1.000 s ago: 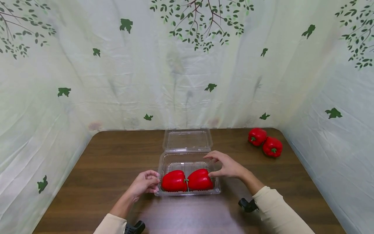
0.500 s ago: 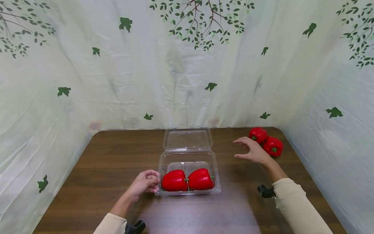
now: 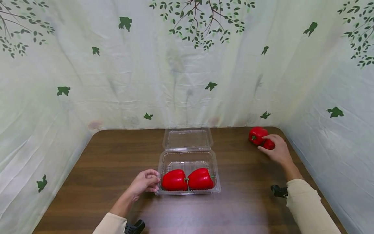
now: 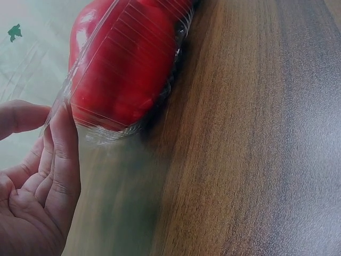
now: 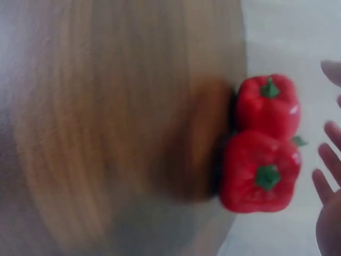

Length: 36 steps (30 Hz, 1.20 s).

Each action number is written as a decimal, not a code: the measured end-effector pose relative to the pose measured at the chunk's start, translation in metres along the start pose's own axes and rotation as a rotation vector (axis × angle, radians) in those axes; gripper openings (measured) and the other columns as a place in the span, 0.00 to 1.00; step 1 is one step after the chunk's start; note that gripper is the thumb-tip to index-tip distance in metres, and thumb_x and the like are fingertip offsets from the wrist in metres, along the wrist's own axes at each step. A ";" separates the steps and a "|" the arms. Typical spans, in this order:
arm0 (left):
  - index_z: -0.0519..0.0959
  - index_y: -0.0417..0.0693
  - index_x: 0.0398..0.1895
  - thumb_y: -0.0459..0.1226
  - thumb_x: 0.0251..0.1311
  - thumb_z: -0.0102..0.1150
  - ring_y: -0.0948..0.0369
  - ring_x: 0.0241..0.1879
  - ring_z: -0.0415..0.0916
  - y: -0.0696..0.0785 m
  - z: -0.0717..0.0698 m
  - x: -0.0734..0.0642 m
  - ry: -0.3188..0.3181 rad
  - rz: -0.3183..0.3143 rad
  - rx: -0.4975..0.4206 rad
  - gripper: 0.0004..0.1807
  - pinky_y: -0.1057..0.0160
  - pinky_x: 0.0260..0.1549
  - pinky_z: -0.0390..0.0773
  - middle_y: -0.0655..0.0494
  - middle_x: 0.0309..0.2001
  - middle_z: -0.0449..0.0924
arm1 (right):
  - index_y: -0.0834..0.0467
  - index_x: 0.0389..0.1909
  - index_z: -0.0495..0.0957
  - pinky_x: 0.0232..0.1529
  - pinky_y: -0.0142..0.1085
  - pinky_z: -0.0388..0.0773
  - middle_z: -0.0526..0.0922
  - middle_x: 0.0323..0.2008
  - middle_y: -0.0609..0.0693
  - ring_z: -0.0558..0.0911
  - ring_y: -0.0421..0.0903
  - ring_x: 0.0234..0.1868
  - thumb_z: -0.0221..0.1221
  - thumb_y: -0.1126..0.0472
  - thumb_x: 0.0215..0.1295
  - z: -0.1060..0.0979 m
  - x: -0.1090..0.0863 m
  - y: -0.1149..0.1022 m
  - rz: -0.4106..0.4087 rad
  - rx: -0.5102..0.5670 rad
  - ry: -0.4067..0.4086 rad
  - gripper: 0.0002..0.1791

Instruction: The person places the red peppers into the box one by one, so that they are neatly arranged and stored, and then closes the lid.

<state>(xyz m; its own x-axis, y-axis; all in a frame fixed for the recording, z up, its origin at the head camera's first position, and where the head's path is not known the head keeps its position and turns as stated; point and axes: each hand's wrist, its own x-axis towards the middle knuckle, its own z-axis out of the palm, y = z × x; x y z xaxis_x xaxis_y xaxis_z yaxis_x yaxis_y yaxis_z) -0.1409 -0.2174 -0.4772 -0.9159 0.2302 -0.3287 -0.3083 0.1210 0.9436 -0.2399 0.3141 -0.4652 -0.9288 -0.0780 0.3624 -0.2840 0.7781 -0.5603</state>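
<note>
My left hand (image 3: 145, 183) pinches the left rim of a clear plastic clamshell container (image 3: 187, 158), thumb on one side and fingers on the other in the left wrist view. Two red bell peppers (image 3: 174, 180) lie side by side along the container's near half. At the table's back right, my right hand (image 3: 279, 150) reaches over the nearer (image 3: 269, 144) of two more bell peppers, partly hiding it. The other bell pepper (image 3: 257, 135) sits just behind, touching it. In the right wrist view the right hand's fingers (image 5: 331, 160) are spread beside both peppers, not closed round them.
The container's hinged lid (image 3: 187, 139) lies folded back toward the rear table edge. A brown wooden table (image 3: 125, 156) bears everything. Pale cloth with a leaf print (image 3: 187, 65) hangs behind and at both sides. Dark camera mounts (image 3: 279, 191) sit at the wrists.
My right hand has left the right-hand pepper in the container and moved right and back to the two peppers at the table corner. My left hand has stayed on the rim.
</note>
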 end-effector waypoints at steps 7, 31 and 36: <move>0.68 0.30 0.48 0.30 0.65 0.52 0.60 0.22 0.77 0.001 0.000 -0.001 0.005 0.003 0.006 0.12 0.64 0.26 0.83 0.54 0.27 0.78 | 0.68 0.53 0.74 0.54 0.67 0.56 0.67 0.56 0.69 0.62 0.69 0.57 0.65 0.58 0.57 0.002 -0.007 0.013 0.144 -0.021 0.089 0.26; 0.68 0.30 0.48 0.29 0.64 0.53 0.60 0.21 0.77 0.002 0.001 -0.001 0.015 0.008 0.005 0.13 0.64 0.26 0.83 0.54 0.27 0.78 | 0.67 0.62 0.67 0.57 0.63 0.65 0.59 0.63 0.70 0.61 0.69 0.61 0.61 0.52 0.63 0.006 -0.003 0.020 0.460 -0.017 0.031 0.32; 0.67 0.29 0.48 0.29 0.65 0.52 0.60 0.21 0.77 0.002 0.001 -0.001 0.008 0.009 0.002 0.13 0.64 0.26 0.83 0.54 0.27 0.78 | 0.67 0.62 0.65 0.57 0.63 0.67 0.58 0.63 0.70 0.62 0.70 0.60 0.59 0.56 0.62 0.006 -0.003 0.020 0.502 -0.017 0.035 0.31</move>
<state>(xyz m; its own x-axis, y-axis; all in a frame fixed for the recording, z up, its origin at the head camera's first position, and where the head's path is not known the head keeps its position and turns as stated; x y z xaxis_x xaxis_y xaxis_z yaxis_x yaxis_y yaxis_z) -0.1405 -0.2169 -0.4752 -0.9207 0.2240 -0.3195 -0.2991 0.1207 0.9466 -0.2443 0.3264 -0.4818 -0.9410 0.3296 0.0760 0.2005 0.7245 -0.6594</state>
